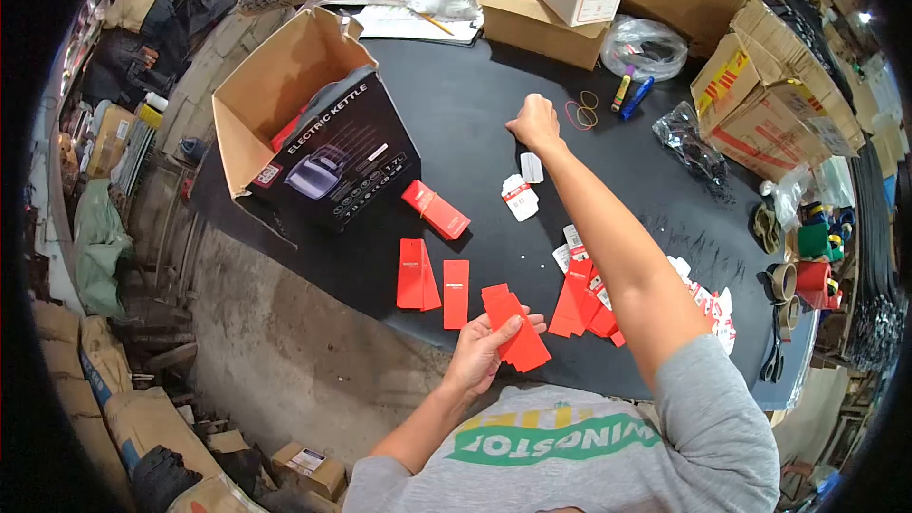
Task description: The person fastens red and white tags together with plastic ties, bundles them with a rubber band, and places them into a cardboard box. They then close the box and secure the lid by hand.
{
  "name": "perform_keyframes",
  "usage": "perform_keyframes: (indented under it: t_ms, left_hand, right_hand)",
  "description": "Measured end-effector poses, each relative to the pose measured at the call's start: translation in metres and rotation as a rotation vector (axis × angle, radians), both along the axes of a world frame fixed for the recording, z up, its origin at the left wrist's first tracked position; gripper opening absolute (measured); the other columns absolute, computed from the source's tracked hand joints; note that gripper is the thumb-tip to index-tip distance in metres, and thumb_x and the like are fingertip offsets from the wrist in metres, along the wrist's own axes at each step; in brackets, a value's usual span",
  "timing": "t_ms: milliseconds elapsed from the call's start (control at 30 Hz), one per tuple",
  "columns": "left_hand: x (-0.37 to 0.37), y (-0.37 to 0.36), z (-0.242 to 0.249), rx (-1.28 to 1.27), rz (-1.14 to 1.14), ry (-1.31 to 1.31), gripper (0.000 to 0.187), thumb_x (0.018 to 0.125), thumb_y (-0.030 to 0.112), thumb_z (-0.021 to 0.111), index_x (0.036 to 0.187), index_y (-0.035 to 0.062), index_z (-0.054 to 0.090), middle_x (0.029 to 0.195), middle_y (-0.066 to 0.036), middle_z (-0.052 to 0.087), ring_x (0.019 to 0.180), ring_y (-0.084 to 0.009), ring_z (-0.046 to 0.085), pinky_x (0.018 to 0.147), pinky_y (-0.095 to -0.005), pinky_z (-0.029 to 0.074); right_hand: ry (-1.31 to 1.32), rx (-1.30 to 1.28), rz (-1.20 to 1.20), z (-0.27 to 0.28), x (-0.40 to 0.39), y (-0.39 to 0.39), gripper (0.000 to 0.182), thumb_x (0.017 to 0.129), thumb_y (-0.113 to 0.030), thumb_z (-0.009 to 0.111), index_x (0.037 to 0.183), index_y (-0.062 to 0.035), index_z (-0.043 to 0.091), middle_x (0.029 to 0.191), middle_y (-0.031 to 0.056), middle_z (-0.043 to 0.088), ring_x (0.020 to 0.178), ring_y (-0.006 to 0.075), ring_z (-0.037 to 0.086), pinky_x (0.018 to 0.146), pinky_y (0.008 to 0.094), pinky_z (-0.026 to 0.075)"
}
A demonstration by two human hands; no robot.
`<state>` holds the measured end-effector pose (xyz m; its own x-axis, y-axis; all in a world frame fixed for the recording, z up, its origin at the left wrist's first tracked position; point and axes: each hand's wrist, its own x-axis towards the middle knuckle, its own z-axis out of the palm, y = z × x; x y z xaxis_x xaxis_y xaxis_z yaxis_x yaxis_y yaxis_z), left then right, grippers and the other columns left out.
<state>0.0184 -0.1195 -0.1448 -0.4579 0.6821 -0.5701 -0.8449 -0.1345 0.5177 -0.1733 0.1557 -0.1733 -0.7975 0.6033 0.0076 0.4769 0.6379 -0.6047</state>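
The person's left hand (475,353) is at the near edge of the black-topped desk (456,104), its fingers pinching a fanned stack of rectangular red cards (521,337), with the thumb laid over the top face. The right hand (537,123) reaches across to the far middle of the desk, its fingers curled in; whether they pinch anything, I cannot tell. Just to its right lie thin coloured rubber bands (581,112), then a yellow marker (622,88) and a blue pen (637,98), near a coil of clear plastic (646,46). Nearer than the right hand, a small group of white-and-red printed tags (520,198) rests beside white paper pieces (531,168). To the left of the held cards lie a single upright-set red card (456,293) and an overlapping pair of red cards (411,274), and farther off a thick red banded bundle (437,210) sits just beside a black open-topped electric kettle carton (347,147). A spread of red cards with white labels (575,299) lies right of the left hand, partly hidden by the right forearm, and a crumpled heap of white-and-red tags (714,313) is farther right. Black-handled scissors (775,361) and brown tape rolls (783,281) lie at the right edge.
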Motion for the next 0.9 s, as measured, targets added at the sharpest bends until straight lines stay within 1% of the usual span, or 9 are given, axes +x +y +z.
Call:
perform_keyframes:
  t_ms: [200,267,333,400,600,667,733,833,900]
  left_hand:
    - [-0.011,-0.008,-0.006,-0.014,0.060,0.069,0.021,0.088,0.015,0.065,0.104,0.0010,0.061,0.101,-0.016,0.067,0.095,-0.0249,0.066,0.083,-0.0381,0.055]
    - [-0.016,-0.008,-0.006,-0.024,0.093,0.137,0.020,0.087,0.014,0.067,0.102,0.0017,0.062,0.098,-0.014,0.068,0.091,-0.0231,0.067,0.080,-0.0376,0.055]
    - [-0.022,-0.008,-0.005,-0.042,0.113,0.137,0.021,0.087,0.014,0.067,0.103,0.0020,0.062,0.098,-0.013,0.068,0.091,-0.0222,0.067,0.081,-0.0369,0.055]
    - [-0.026,-0.007,-0.011,-0.101,0.189,0.166,0.021,0.086,0.013,0.067,0.104,0.0018,0.061,0.098,-0.012,0.068,0.092,-0.0215,0.066,0.083,-0.0364,0.054]
    - [-0.038,-0.004,-0.001,-0.031,0.215,0.079,0.024,0.087,0.011,0.066,0.108,0.0017,0.060,0.108,-0.014,0.065,0.101,-0.0227,0.064,0.091,-0.0377,0.052]
    - [-0.041,-0.004,-0.001,-0.022,0.207,0.102,0.025,0.087,0.009,0.065,0.110,0.0015,0.060,0.107,-0.014,0.066,0.099,-0.0221,0.064,0.090,-0.0365,0.052]
    - [-0.043,-0.001,-0.007,-0.036,0.260,0.201,0.024,0.086,0.007,0.066,0.108,0.0013,0.061,0.105,-0.013,0.067,0.096,-0.0201,0.065,0.087,-0.0346,0.052]
    - [-0.048,0.000,-0.006,-0.102,0.371,0.426,0.019,0.084,0.004,0.068,0.102,0.0000,0.065,0.099,-0.009,0.068,0.087,-0.0143,0.065,0.079,-0.0295,0.052]
    - [-0.053,0.003,-0.001,-0.150,0.423,0.555,0.016,0.082,0.001,0.070,0.098,-0.0011,0.067,0.094,-0.006,0.069,0.081,-0.0105,0.065,0.074,-0.0264,0.052]
  right_hand:
    - [-0.035,0.041,0.004,-0.012,-0.010,0.001,0.015,0.072,0.000,0.057,0.083,0.0059,0.065,0.092,0.0289,0.065,0.094,0.0435,0.062,0.080,0.0465,0.052]
    - [-0.037,-0.187,0.050,-0.015,-0.013,0.011,0.016,0.074,-0.005,0.060,0.085,0.0053,0.066,0.089,0.0281,0.065,0.092,0.0417,0.064,0.078,0.0444,0.052]
    - [0.184,-0.291,0.057,0.004,-0.007,0.008,0.019,0.076,-0.012,0.065,0.084,0.0044,0.067,0.080,0.0232,0.067,0.078,0.0327,0.069,0.069,0.0390,0.053]
    - [0.435,-0.650,0.146,0.024,-0.004,0.009,0.014,0.083,-0.011,0.065,0.085,0.0028,0.064,0.071,0.0091,0.065,0.057,0.0131,0.063,0.052,0.0260,0.049]
    - [0.672,-0.866,0.277,0.093,0.027,0.001,0.011,0.087,-0.008,0.063,0.089,0.0035,0.063,0.077,0.0103,0.066,0.067,0.0154,0.067,0.059,0.0247,0.054]
    - [0.773,-0.955,0.339,0.109,0.038,-0.005,0.015,0.086,-0.008,0.066,0.092,0.0055,0.063,0.081,0.0117,0.067,0.071,0.0168,0.067,0.066,0.0262,0.056]
    - [0.788,-0.959,0.365,0.121,0.056,-0.010,0.020,0.084,-0.010,0.069,0.098,0.0047,0.065,0.083,0.0108,0.068,0.070,0.0154,0.067,0.064,0.0249,0.054]
    - [0.586,-0.844,0.552,0.132,0.092,-0.023,0.017,0.083,-0.012,0.070,0.095,0.0007,0.069,0.082,0.0070,0.068,0.068,0.0111,0.065,0.057,0.0212,0.048]
    - [0.412,-0.834,0.529,0.127,0.114,-0.046,0.011,0.081,-0.010,0.070,0.086,0.0003,0.070,0.072,0.0050,0.068,0.060,0.0106,0.064,0.053,0.0225,0.049]
